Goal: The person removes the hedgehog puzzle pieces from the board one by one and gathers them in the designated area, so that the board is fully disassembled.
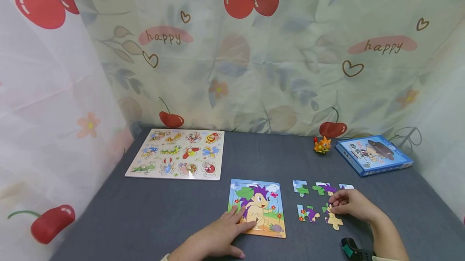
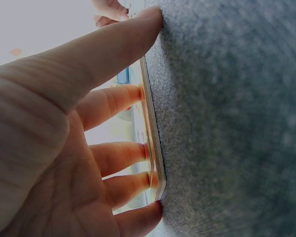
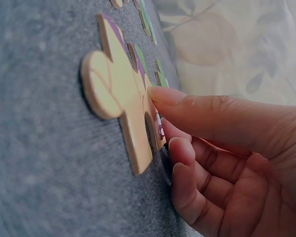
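Observation:
A hedgehog puzzle board (image 1: 276,222) lies flat on the dark grey table. My left hand (image 1: 222,234) rests on its lower left with fingers spread. In the left wrist view, fingertips (image 2: 133,96) touch the board's edge (image 2: 157,163) and the thumb reaches the cloth. To the right, my right hand (image 1: 357,206) pinches a beige hedgehog puzzle piece (image 1: 334,221) at its upper edge. The right wrist view shows the thumb on that piece (image 3: 126,94), other fingers curled beside it; the index fingertip is partly hidden. A purple-and-green piece (image 1: 308,214) lies just left of it.
Behind lie loose pieces: one blue and green (image 1: 300,186), one purple and green (image 1: 327,188), one partly hidden (image 1: 346,186). An insect peg board (image 1: 181,162) is at back left. A small orange toy (image 1: 322,145) and blue box (image 1: 374,154) stand back right. A black strap (image 1: 354,249) lies near the right forearm.

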Demonstrator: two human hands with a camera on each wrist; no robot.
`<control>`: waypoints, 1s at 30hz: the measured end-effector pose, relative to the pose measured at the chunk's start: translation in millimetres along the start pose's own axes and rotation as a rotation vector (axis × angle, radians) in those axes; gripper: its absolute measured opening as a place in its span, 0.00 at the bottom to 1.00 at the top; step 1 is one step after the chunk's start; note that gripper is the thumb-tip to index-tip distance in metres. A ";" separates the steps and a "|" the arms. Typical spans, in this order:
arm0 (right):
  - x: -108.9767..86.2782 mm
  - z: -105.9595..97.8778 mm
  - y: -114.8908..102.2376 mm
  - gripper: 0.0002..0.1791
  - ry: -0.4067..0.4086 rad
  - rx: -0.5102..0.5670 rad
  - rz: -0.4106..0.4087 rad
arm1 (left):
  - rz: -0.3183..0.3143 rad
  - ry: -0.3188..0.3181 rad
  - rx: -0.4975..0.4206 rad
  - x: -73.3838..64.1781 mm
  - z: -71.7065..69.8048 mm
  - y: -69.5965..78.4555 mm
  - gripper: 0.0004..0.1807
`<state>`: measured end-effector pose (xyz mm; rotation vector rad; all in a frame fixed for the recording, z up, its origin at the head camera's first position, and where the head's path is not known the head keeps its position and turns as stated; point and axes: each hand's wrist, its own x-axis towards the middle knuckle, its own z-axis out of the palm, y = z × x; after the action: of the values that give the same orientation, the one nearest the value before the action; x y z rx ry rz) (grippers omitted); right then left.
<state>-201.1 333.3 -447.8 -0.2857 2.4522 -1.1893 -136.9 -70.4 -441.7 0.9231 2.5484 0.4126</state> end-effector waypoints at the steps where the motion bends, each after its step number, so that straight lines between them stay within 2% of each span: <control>1: -0.1 0.1 -0.3 0.19 -0.001 0.000 -0.001 | 0.001 0.003 0.002 -0.1 0.2 -0.1 0.40; 12: -2.0 0.4 -2.7 0.19 0.000 -0.016 0.021 | 0.010 0.015 0.023 -0.8 1.3 0.1 0.40; 16: -2.1 -0.2 -4.6 0.21 0.005 -0.017 0.053 | 0.003 0.012 0.038 -1.4 0.0 0.6 0.40; 23: -5.2 -1.7 -18.2 0.22 0.082 -0.046 0.107 | -0.023 0.027 0.092 -2.8 -3.5 3.4 0.40; 26: -2.8 1.5 -29.7 0.22 0.109 -0.064 0.086 | -0.013 0.050 0.115 -1.9 -5.2 6.2 0.40; 30: 7.6 10.2 -46.3 0.23 0.080 -0.074 0.002 | 0.018 0.071 0.119 2.1 -7.3 11.8 0.39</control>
<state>-203.1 294.9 -419.1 -0.2615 2.5685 -1.1320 -135.3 -61.3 -431.1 0.9907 2.6548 0.3069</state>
